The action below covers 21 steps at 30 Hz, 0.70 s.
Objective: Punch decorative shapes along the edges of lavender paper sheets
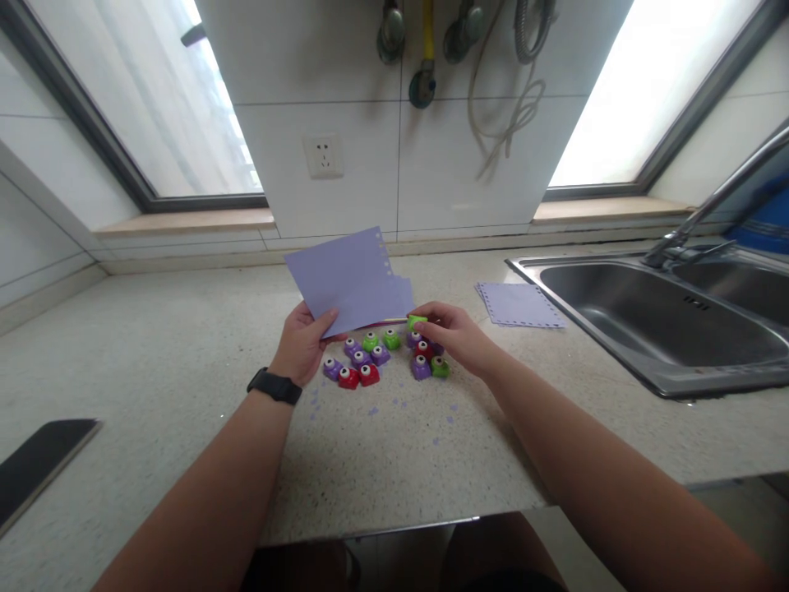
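Observation:
My left hand [303,339], with a dark watch on the wrist, pinches the lower left corner of a purple sheet of paper [345,279]. Notches run down the sheet's right edge, and it is held tilted above the counter. Between the thumb and fingers of my right hand [449,333] is a green craft punch [417,321]. Several more small punches stand below: a purple one [421,367], a red one [348,378] and a green one [440,367] among them. Behind the held sheet, part of another purple sheet [403,292] shows.
Purple sheets with notched edges [521,304] lie to the right, beside the steel sink [616,362] and its faucet [708,201]. Purple paper scraps [373,411] dot the counter [185,345]. A dark flat object [43,460] lies at the left. Pipes and a socket [324,156] are on the wall.

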Each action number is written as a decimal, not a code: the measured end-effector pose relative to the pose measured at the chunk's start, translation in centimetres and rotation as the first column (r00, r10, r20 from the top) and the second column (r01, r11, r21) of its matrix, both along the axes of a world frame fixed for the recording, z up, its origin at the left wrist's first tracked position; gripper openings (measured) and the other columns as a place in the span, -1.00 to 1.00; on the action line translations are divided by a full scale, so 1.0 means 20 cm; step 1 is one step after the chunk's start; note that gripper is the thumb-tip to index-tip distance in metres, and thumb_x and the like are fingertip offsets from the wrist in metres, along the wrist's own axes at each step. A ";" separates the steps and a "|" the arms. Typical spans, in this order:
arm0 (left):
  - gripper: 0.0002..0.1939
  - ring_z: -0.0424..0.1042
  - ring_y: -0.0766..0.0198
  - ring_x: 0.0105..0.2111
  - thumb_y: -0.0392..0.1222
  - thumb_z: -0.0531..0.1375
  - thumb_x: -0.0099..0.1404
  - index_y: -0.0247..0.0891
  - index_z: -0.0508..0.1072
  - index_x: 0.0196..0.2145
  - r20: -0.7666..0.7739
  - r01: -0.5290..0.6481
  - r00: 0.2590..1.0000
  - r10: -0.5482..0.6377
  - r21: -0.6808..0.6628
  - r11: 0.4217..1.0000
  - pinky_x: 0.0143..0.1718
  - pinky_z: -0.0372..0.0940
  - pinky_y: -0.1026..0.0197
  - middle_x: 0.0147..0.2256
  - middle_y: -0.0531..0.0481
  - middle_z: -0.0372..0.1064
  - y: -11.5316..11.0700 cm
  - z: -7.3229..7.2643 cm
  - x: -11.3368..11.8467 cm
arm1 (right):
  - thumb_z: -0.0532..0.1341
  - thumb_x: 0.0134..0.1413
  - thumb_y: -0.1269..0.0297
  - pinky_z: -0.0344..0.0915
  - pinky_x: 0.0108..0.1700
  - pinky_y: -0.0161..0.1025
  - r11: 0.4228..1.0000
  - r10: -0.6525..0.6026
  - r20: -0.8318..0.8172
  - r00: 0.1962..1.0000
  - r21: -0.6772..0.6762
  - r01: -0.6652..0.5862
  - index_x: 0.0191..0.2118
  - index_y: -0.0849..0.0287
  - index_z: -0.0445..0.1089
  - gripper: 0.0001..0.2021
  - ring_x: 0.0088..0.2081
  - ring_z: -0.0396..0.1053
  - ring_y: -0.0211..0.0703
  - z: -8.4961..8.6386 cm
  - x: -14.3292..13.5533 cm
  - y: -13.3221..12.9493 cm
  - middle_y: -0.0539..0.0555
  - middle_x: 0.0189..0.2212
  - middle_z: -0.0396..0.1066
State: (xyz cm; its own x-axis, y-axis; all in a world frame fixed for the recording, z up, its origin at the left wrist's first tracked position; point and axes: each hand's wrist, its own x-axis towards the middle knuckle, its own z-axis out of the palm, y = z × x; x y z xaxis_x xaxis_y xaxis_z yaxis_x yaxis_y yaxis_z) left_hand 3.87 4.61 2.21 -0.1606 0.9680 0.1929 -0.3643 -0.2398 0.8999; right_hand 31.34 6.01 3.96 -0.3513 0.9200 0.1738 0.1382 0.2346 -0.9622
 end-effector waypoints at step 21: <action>-0.58 0.56 0.31 -0.38 -0.21 0.47 0.10 -0.21 0.51 -0.08 0.025 -0.005 1.000 0.004 0.007 1.000 -0.50 0.54 0.31 -0.12 -0.01 0.56 0.00 0.00 0.00 | 0.33 0.15 0.16 0.31 -0.21 -0.15 0.925 0.034 0.462 0.886 0.321 -0.203 -0.18 0.13 0.54 -0.81 -0.31 0.41 -0.13 0.03 -0.02 -0.06 0.09 -0.32 0.49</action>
State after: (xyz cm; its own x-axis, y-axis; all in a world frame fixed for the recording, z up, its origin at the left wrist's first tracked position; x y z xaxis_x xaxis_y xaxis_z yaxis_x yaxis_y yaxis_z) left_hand 3.82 4.62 2.18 -0.1699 0.9660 0.1951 -0.3858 -0.2474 0.8888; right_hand 30.86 4.78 4.47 -0.5701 0.7734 0.2772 0.4756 0.5858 -0.6563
